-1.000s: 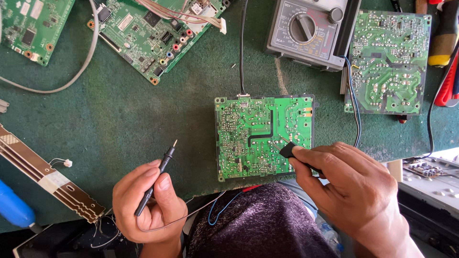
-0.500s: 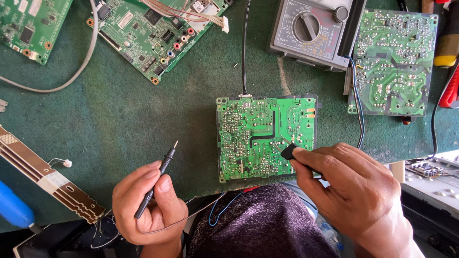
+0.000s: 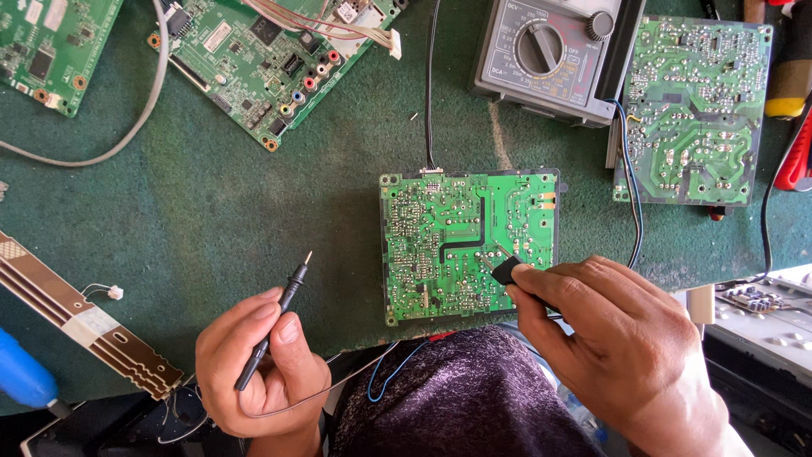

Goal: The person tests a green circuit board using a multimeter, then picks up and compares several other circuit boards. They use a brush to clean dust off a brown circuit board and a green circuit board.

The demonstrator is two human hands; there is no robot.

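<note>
Near the bench's front edge, a green circuit board lies solder-side up. Right hand pinches a black probe onto it; left hand grips another probe, lifted clear. A slipping tip might bridge neighbouring joints.

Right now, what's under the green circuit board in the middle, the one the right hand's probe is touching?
The circuit board lies flat on the green mat, solder side up. A black wire plugs in at its top edge. The right hand covers the lower right corner. Its underside is hidden.
</note>
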